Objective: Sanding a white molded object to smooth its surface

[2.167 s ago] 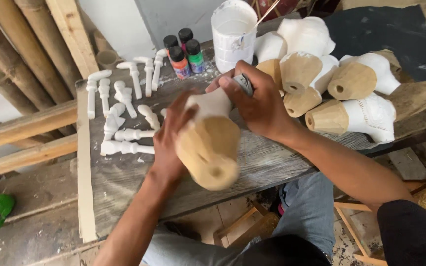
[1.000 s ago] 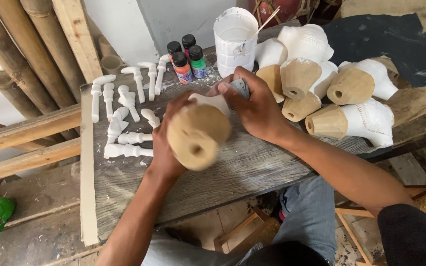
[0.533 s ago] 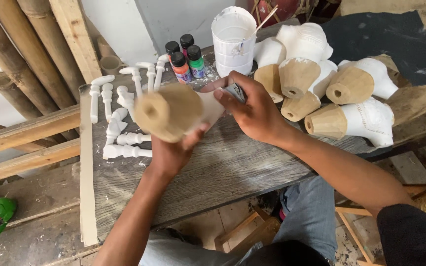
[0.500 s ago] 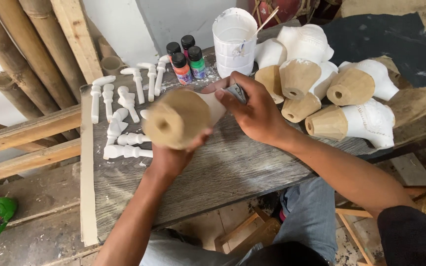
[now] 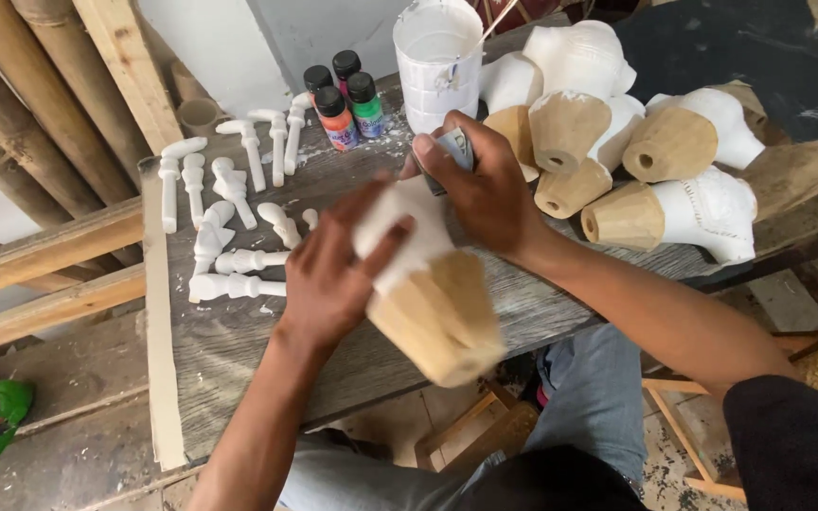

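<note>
A single head-worn camera looks steeply down from above the person's lap onto the grey wooden desk (image 5: pixel 239 350), close enough that both forearms fill the lower frame. It faces away from the body: the white bucket (image 5: pixel 437 61) sits at the desk's far edge, bamboo poles (image 5: pixel 21 114) lie left of the desk, jeans-clad knees beneath its near edge

Soft, even daylight, seemingly from the upper left, where the wall washes out pale. Shadows stay faint. Motion blur smears the left hand (image 5: pixel 333 274) and the wooden piece (image 5: pixel 433 308); bamboo poles (image 5: pixel 21 104) bow slightly at the edge.
</note>
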